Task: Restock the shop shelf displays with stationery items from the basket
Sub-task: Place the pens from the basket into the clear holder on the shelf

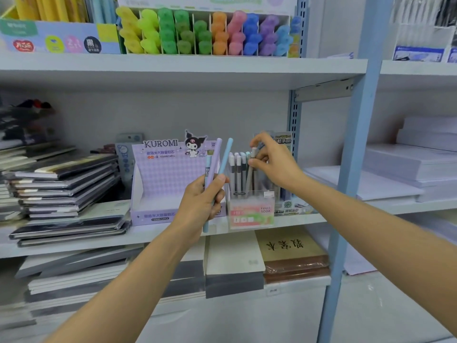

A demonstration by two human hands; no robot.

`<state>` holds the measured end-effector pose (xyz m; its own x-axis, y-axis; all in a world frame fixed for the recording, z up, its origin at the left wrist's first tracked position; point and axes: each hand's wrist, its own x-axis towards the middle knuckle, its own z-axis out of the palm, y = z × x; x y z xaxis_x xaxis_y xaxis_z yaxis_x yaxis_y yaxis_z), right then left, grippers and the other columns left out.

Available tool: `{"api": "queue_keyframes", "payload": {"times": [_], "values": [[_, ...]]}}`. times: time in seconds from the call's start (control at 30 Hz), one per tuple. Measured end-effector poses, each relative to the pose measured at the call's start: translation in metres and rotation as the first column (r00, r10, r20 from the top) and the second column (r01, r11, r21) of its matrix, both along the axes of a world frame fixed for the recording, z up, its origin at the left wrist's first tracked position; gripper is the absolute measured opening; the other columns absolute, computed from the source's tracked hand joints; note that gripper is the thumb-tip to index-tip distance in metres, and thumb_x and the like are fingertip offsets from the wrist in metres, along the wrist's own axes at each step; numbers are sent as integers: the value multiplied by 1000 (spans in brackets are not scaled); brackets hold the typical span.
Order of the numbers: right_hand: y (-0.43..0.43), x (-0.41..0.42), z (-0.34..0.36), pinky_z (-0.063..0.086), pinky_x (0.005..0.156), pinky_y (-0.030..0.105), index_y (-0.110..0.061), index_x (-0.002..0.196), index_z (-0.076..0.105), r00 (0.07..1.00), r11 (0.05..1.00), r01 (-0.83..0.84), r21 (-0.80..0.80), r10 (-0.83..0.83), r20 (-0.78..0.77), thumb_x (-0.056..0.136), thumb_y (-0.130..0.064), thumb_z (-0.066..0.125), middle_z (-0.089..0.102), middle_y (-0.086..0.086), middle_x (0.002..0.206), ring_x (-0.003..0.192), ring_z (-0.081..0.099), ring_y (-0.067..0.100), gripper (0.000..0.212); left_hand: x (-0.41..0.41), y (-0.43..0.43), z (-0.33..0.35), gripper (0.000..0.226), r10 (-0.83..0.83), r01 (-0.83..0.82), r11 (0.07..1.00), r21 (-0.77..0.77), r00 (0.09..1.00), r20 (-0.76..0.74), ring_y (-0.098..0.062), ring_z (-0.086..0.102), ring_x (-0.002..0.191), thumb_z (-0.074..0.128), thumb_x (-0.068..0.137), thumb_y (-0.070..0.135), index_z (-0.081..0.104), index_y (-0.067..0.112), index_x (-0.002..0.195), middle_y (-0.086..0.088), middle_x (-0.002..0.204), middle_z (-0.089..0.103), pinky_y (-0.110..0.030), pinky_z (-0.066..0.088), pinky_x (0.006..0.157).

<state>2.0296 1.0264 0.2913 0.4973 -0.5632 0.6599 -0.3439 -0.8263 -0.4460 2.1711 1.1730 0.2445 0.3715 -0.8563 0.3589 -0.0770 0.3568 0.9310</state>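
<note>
Now the left hand point(202, 199) is gripping two pens, a purple pen point(214, 154) and a blue pen point(226, 154), and is holding them upright in front of the Kuromi display box point(160, 169). The right hand point(274, 164) is pinching the top of a grey pen point(249, 177), which is leaning among other pens inside the clear pen holder point(252, 211) on the middle shelf point(74, 241). The hands are not touching each other.

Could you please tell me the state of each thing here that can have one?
Clear box: part full of upright pens.
Left hand: grips two pens, upright.
Right hand: pinches a grey pen in that box.
Kuromi box: open, no stock showing.
Highlighter rack: well stocked.
</note>
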Motion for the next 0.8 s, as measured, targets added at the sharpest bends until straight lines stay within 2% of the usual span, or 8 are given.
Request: {"api": "queue_keyframes", "payload": {"times": [0.17, 0.3, 0.37, 0.4, 0.47, 0.53, 0.63, 0.8], "values": [[0, 8, -5, 49, 72, 30, -23, 98, 66, 998, 998, 62, -17, -61, 26, 86, -20, 72, 67, -6, 83, 71, 56, 6, 13, 1, 0, -3, 22, -9, 9, 1000, -11, 1000, 1, -6, 29, 39, 55, 97, 27, 65, 8, 102, 4, 60, 43, -15, 27, 37], [9, 8, -1, 37, 62, 17, -19, 107, 72, 996, 993, 86, -78, -83, 41, 94, -26, 61, 58, -13, 83, 69, 50, 3, 18, 2, 3, -3, 23, -10, 10, 1000, -11, 1000, 2, -6, 28, 39, 56, 96, 28, 66, 8, 102, 4, 60, 42, -16, 26, 37], [18, 5, 4, 46, 70, 22, -17, 116, 68, 983, 1000, -14, 14, 11, 181, 97, -27, 55, 62, -4, 94, 78, 56, 13, 25, 2, 5, -2, 24, -15, 15, 1000, -10, 1000, 17, -6, 27, 39, 57, 96, 28, 66, 7, 103, 4, 60, 42, -16, 25, 37], [22, 2, 7, 52, 72, 28, -15, 120, 65, 956, 984, -143, 102, 111, 271, 98, -26, 53, 65, 0, 98, 78, 59, 16, 27, 1, 6, -2, 25, -21, 22, 1000, -10, 999, 26, -6, 27, 38, 57, 96, 28, 66, 7, 103, 4, 59, 42, -16, 25, 37], [29, -2, 12, 55, 67, 28, -14, 122, 62, 865, 876, -426, 227, 321, 385, 98, -22, 53, 69, 1, 95, 71, 62, 15, 26, -2, 8, -1, 26, -38, 39, 999, -9, 998, 54, -6, 27, 38, 56, 97, 28, 66, 6, 103, 4, 59, 44, -16, 25, 38], [33, -6, 14, 55, 65, 23, -11, 112, 65, 803, 787, -561, 257, 442, 399, 96, -13, 57, 70, 0, 84, 68, 64, 13, 18, -5, 10, 1, 25, -66, 67, 998, -2, 993, 98, -6, 28, 39, 54, 98, 29, 66, 8, 100, 2, 59, 45, -16, 26, 38], [33, -11, 14, 55, 64, 22, -8, 97, 67, 766, 758, -594, 271, 430, 477, 91, -6, 62, 71, 3, 76, 67, 67, 15, 8, -5, 15, 2, 29, -98, 96, 995, 23, 987, 129, -8, 26, 40, 52, 98, 35, 66, 10, 99, 2, 61, 46, -16, 25, 38], [31, -30, 10, 57, 63, 22, -8, 91, 68, 740, 767, -575, 283, 340, 580, 89, -6, 65, 73, 7, 76, 67, 70, 17, 4, 3, 23, 8, 34, -71, 70, 997, -10, 995, -71, -6, 21, 39, 66, 83, 39, 68, 10, 101, 8, 53, 30, -17, 21, 34]]}}
